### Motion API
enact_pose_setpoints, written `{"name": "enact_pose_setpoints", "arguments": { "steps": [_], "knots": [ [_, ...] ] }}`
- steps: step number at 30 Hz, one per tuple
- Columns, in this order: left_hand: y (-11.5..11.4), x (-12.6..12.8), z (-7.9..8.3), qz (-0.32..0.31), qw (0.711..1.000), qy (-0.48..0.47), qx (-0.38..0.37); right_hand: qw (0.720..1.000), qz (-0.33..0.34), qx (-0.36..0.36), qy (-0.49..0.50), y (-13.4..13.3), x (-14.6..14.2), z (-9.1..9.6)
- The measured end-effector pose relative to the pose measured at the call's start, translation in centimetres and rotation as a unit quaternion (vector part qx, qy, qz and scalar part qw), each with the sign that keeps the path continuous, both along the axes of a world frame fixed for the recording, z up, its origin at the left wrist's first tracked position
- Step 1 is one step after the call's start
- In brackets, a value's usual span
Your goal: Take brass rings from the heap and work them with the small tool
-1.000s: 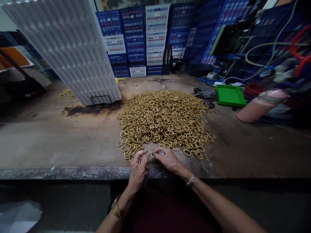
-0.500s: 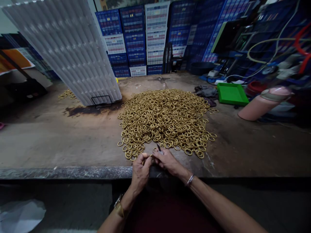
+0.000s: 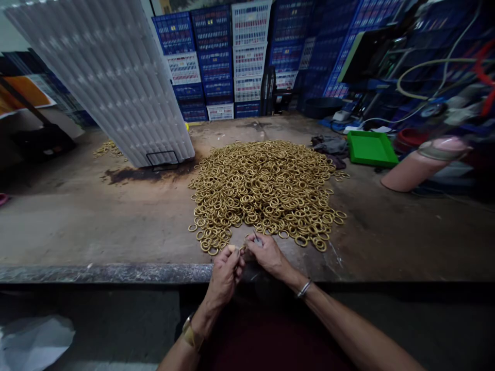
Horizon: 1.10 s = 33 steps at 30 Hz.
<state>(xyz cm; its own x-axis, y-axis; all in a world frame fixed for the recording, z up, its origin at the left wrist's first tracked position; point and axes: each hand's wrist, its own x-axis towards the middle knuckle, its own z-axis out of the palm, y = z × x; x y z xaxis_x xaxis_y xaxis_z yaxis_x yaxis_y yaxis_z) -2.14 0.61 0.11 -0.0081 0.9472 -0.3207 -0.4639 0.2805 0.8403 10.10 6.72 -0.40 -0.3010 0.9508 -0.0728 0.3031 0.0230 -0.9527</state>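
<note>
Grips of left hand (image 3: 225, 270) and right hand (image 3: 268, 255) pinch a round golden ring (image 3: 243, 248), right also a slim grey tool (image 3: 257, 240), near worktop's (image 3: 116, 221) front edge.

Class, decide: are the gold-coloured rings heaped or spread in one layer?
Heaped: on the table, the rings overlap in a mound, a few lying loose at its edges.

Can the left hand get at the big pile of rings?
Probably yes: the pile of rings lies just ahead of the left hand, and nothing seems to block the way.
</note>
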Motion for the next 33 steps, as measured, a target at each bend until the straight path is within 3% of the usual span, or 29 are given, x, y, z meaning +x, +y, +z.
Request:
{"name": "enact_pose_setpoints", "arguments": {
  "steps": [5, 8, 16, 23, 25, 29, 33],
  "knots": [
    [0.0, -0.1, -0.3, 0.012, 0.999, -0.001, 0.029, 0.983, 0.082, 0.136, -0.091, -0.9, 0.5, -0.7],
    [0.0, -0.1, -0.6, 0.016, 0.999, 0.020, 0.044, 0.966, 0.121, 0.177, -0.143, -1.5, 0.5, -0.7],
    [-0.2, -0.2, -1.1, 0.006, 0.996, 0.076, 0.042, 0.961, 0.128, 0.176, -0.169, -1.6, 0.4, -0.5],
    [-0.9, -0.2, 1.3, 0.014, 0.995, 0.076, 0.063, 0.950, 0.195, 0.146, -0.198, -0.7, 0.5, 0.1],
    [-1.0, -0.3, 1.9, 0.011, 0.997, 0.039, 0.066, 0.950, 0.169, 0.153, -0.213, -0.4, 0.5, -0.1],
    [-0.9, -0.9, 2.1, 0.036, 0.998, -0.035, 0.029, 0.964, 0.048, 0.160, -0.205, 0.0, 0.8, -0.8],
    [-0.9, -1.1, 1.1, 0.029, 0.999, -0.022, 0.020, 0.969, 0.068, 0.170, -0.165, -0.5, 0.9, -0.5]
  ]
}}
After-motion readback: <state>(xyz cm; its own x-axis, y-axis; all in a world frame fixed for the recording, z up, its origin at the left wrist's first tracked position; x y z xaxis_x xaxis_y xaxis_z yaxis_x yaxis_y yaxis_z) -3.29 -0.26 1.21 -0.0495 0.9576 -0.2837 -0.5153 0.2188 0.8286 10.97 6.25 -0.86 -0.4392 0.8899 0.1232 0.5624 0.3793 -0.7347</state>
